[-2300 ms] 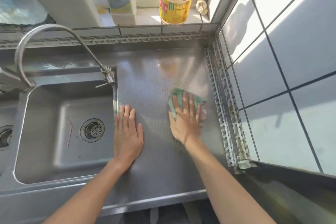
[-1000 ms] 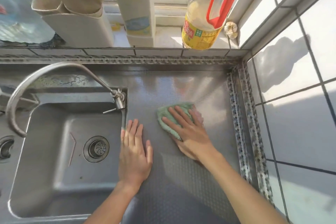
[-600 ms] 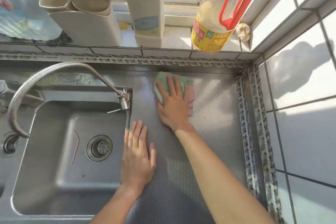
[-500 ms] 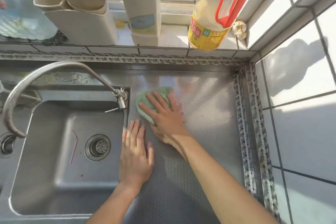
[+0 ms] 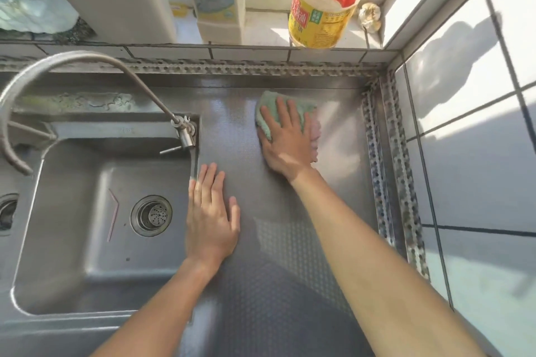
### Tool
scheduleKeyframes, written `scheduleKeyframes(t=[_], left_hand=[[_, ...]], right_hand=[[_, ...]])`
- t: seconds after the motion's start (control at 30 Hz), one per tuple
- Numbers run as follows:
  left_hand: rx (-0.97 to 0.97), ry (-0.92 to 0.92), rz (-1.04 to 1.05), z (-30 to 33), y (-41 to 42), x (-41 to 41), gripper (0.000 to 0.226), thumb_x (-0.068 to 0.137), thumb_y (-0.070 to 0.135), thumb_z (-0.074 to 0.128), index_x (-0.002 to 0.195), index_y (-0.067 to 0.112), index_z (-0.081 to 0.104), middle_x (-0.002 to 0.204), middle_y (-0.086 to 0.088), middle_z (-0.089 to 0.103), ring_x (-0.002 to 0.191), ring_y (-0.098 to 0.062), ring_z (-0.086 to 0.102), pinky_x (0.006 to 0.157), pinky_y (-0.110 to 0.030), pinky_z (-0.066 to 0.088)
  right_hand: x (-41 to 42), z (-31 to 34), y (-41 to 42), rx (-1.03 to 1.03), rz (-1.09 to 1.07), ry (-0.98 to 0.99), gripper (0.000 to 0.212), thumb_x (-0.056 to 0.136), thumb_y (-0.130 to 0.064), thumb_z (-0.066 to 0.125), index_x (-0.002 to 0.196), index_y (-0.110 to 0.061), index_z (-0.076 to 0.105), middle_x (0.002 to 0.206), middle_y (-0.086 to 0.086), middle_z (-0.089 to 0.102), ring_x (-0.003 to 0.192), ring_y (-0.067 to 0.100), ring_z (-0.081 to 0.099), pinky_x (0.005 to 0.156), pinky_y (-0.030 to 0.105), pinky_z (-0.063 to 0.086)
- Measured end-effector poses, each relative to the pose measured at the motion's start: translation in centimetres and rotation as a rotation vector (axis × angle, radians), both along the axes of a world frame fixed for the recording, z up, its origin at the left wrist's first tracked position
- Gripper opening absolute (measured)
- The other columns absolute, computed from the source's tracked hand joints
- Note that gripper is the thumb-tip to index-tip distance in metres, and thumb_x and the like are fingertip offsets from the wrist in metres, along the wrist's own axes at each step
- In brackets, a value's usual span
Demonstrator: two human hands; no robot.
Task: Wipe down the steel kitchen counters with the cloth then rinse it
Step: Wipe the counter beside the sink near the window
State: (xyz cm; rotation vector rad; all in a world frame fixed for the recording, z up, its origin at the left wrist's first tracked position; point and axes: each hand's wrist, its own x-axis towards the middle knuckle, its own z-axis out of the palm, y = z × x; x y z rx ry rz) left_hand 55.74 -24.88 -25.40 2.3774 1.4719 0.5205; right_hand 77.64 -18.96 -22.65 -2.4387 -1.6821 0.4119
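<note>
while the sink point(image 5: 58, 284) lies furthest left, the left hand point(image 5: 213, 213) rests flat, fingers straight, on the worktop point(image 5: 275, 284) just right of the sink, likely bracing the person. further right of the sink, the right hand point(image 5: 285, 136) presses spread fingers on the cloth point(image 5: 268, 106), a crumpled green pad near the back edge, for wiping.

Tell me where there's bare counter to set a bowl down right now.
Bare steel lies between the right hand on the cloth and the perforated trim by the wall, and near the front edge between the forearms. The left hand lies flat beside the sink; the sill is crowded with containers.
</note>
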Motion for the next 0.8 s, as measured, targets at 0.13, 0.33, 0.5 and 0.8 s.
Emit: scheduleKeyframes(t=[0.13, 0.33, 0.5, 0.8], left_hand=[[-0.014, 0.000, -0.010, 0.3, 0.0, -0.1, 0.055, 0.101, 0.023, 0.047, 0.149, -0.003, 0.047, 0.164, -0.020, 0.040, 0.159, -0.033, 0.028, 0.132, -0.052, 0.016], [-0.064, -0.019, -0.025, 0.8, -0.2, -0.2, 0.052, 0.106, 0.019, 0.048, 0.151, -0.007, 0.044, 0.165, -0.022, 0.039, 0.160, -0.035, 0.026, 0.133, -0.052, 0.011], [-0.190, -0.022, -0.077, 2.1, -2.8, -2.0, 0.051, 0.109, 0.021, 0.048, 0.154, -0.001, 0.042, 0.170, -0.015, 0.030, 0.163, -0.027, 0.014, 0.134, -0.048, 0.006], [-0.099, 0.050, -0.204, 1.2, -15.5, -7.8, 0.057, 0.105, 0.022, 0.049, 0.158, 0.003, 0.039, 0.172, -0.011, 0.028, 0.163, -0.028, 0.018, 0.131, -0.053, 0.019]], right_hand=[[-4.4, -0.7, -7.0, -0.028, 0.306, 0.010, 0.059, 0.105, -0.041, 0.047, 0.161, -0.037, 0.027, 0.173, -0.002, 0.008, 0.160, 0.021, -0.001, 0.127, 0.050, -0.008], [-0.6, 0.9, -23.3, -0.080, 0.171, 0.029, 0.057, 0.106, -0.042, 0.041, 0.160, -0.039, 0.026, 0.172, -0.005, 0.011, 0.159, 0.016, 0.000, 0.129, 0.050, 0.001], [2.5, 1.5, -19.2, -0.136, -0.223, 0.003, 0.060, 0.107, -0.041, 0.036, 0.163, -0.032, 0.016, 0.172, 0.006, -0.004, 0.159, 0.027, -0.008, 0.127, 0.060, -0.001], [-8.5, 0.6, -25.3, -0.021, 0.350, 0.086, 0.065, 0.096, -0.029, 0.056, 0.158, -0.033, 0.037, 0.171, 0.001, 0.020, 0.160, 0.024, 0.010, 0.128, 0.052, 0.000]])
